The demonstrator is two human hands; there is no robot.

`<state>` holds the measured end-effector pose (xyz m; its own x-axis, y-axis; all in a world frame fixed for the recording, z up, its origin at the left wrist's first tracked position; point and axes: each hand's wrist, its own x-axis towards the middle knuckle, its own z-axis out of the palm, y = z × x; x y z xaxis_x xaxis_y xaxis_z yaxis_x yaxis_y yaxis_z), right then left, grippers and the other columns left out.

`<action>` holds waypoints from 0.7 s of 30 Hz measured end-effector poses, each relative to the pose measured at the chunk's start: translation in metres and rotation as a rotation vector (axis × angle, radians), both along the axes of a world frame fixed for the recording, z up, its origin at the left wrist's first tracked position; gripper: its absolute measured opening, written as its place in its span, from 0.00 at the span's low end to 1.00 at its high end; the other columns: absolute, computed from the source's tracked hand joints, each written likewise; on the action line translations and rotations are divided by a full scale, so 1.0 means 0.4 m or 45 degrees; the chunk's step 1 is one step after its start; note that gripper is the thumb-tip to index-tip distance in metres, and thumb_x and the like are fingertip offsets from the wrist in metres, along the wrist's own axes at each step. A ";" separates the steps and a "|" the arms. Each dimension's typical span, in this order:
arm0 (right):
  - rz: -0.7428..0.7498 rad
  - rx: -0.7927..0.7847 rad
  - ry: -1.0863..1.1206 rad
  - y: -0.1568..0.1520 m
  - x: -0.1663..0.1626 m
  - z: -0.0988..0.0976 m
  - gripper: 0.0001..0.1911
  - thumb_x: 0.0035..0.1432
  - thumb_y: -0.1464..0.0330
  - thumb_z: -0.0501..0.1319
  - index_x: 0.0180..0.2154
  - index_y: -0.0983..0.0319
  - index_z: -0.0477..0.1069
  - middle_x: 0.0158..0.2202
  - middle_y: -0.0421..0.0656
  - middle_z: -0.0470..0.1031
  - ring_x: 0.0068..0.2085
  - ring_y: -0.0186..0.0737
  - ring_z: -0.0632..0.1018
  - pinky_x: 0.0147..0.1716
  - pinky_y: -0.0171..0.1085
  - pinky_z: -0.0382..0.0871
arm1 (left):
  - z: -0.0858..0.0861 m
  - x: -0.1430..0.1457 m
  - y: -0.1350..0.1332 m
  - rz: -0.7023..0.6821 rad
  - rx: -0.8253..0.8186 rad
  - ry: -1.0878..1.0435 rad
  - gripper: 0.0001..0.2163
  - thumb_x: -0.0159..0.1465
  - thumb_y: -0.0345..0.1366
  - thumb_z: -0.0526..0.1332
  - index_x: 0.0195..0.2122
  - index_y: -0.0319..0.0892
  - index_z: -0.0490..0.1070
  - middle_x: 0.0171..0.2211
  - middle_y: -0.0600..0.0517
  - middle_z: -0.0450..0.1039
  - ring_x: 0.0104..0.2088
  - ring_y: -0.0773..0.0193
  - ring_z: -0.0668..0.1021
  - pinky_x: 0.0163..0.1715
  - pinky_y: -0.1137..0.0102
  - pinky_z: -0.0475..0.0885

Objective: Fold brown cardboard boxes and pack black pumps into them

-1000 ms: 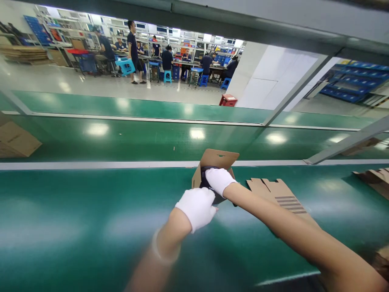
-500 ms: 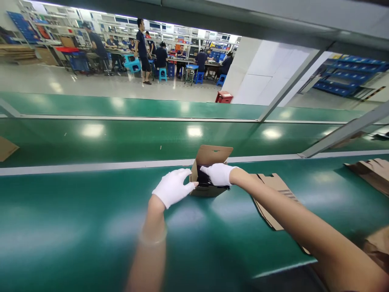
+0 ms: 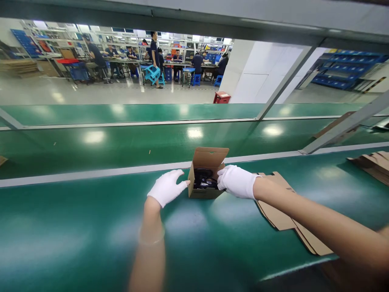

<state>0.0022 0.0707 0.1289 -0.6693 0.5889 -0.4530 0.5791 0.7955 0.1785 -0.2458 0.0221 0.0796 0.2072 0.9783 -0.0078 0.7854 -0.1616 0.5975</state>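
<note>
A small brown cardboard box [image 3: 204, 193] stands on the green table [image 3: 75, 227] with its lid flap up. A black item [image 3: 203, 179] lies inside it. My left hand [image 3: 166, 187], in a white glove, rests with fingers stretched out against the box's left side. My right hand [image 3: 236, 181], also gloved, lies with its fingers spread against the box's right edge. Neither hand grips anything.
Flat cardboard blanks [image 3: 282, 211] lie under my right forearm, and more cardboard [image 3: 370, 162] sits at the far right. A green conveyor belt [image 3: 121, 142] runs behind the table. Slanted metal frame bars [image 3: 340, 134] cross at right. Several people work at benches far behind.
My right hand has come out of the box and now rests on its right edge, showing the black item. My left hand stays at the box's left side.
</note>
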 end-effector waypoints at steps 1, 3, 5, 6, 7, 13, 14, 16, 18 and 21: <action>0.068 0.008 -0.034 0.008 -0.001 0.000 0.10 0.49 0.73 0.59 0.32 0.60 0.77 0.31 0.46 0.76 0.38 0.44 0.74 0.36 0.37 0.61 | 0.000 0.000 0.000 0.000 0.003 0.005 0.20 0.63 0.48 0.52 0.51 0.43 0.67 0.53 0.48 0.69 0.53 0.53 0.71 0.53 0.59 0.67; 0.062 0.093 -0.019 0.028 -0.011 -0.002 0.12 0.57 0.68 0.54 0.37 0.59 0.76 0.31 0.46 0.76 0.36 0.46 0.75 0.34 0.39 0.61 | -0.001 0.003 0.000 -0.021 0.018 0.016 0.20 0.63 0.48 0.52 0.51 0.43 0.67 0.53 0.48 0.69 0.53 0.54 0.71 0.52 0.61 0.67; -0.147 0.244 0.076 0.045 -0.032 -0.011 0.16 0.61 0.64 0.50 0.41 0.60 0.74 0.32 0.49 0.76 0.35 0.49 0.76 0.34 0.41 0.62 | -0.003 0.008 0.001 -0.038 0.030 0.030 0.20 0.63 0.48 0.52 0.51 0.44 0.67 0.53 0.48 0.69 0.52 0.55 0.71 0.52 0.62 0.68; -0.255 0.308 0.103 0.052 -0.046 -0.019 0.17 0.62 0.64 0.48 0.42 0.61 0.73 0.32 0.50 0.76 0.36 0.51 0.76 0.34 0.42 0.63 | -0.005 0.011 0.002 -0.043 0.032 0.035 0.19 0.63 0.48 0.53 0.51 0.44 0.67 0.53 0.48 0.69 0.52 0.54 0.71 0.52 0.61 0.68; -0.335 0.345 0.117 0.057 -0.062 -0.030 0.17 0.63 0.64 0.48 0.42 0.62 0.73 0.33 0.52 0.76 0.36 0.52 0.76 0.34 0.43 0.64 | -0.007 0.015 0.003 -0.045 0.034 0.039 0.19 0.63 0.48 0.53 0.51 0.44 0.67 0.53 0.48 0.69 0.52 0.54 0.72 0.52 0.61 0.67; -0.461 0.200 0.095 0.079 -0.131 -0.110 0.13 0.57 0.71 0.52 0.37 0.66 0.75 0.34 0.56 0.76 0.36 0.54 0.78 0.32 0.43 0.67 | -0.014 0.023 0.002 -0.073 0.055 0.077 0.17 0.63 0.48 0.52 0.48 0.47 0.68 0.52 0.48 0.70 0.53 0.51 0.71 0.52 0.57 0.67; -0.459 0.151 0.088 0.081 -0.131 -0.114 0.13 0.56 0.71 0.53 0.37 0.65 0.75 0.34 0.55 0.77 0.35 0.53 0.78 0.31 0.41 0.67 | -0.014 0.023 0.001 -0.075 0.048 0.079 0.18 0.63 0.49 0.52 0.49 0.47 0.68 0.53 0.48 0.69 0.54 0.51 0.70 0.52 0.56 0.67; -0.414 0.049 0.088 0.074 -0.120 -0.105 0.13 0.56 0.71 0.53 0.39 0.63 0.75 0.35 0.51 0.77 0.35 0.49 0.78 0.30 0.38 0.67 | -0.014 0.026 0.002 -0.068 0.023 0.062 0.22 0.62 0.50 0.52 0.53 0.45 0.64 0.56 0.46 0.66 0.56 0.49 0.68 0.54 0.55 0.65; -0.349 -0.006 0.091 0.050 -0.101 -0.075 0.14 0.57 0.70 0.52 0.41 0.61 0.74 0.35 0.49 0.78 0.35 0.48 0.78 0.30 0.37 0.67 | -0.017 0.040 0.007 -0.050 0.008 0.008 0.27 0.60 0.52 0.55 0.58 0.44 0.58 0.59 0.44 0.62 0.58 0.48 0.65 0.55 0.54 0.64; -0.269 0.026 0.175 -0.014 -0.058 -0.009 0.16 0.61 0.70 0.48 0.44 0.60 0.72 0.36 0.47 0.77 0.36 0.47 0.78 0.31 0.38 0.66 | -0.038 0.092 0.026 -0.058 0.053 -0.167 0.32 0.57 0.50 0.60 0.60 0.45 0.52 0.59 0.45 0.60 0.58 0.49 0.65 0.54 0.58 0.66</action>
<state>-0.0212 0.0652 0.1252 -0.5849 0.7304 -0.3528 0.7520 0.6513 0.1015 -0.2091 0.0326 0.0642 0.2476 0.9668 0.0627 0.6921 -0.2218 0.6869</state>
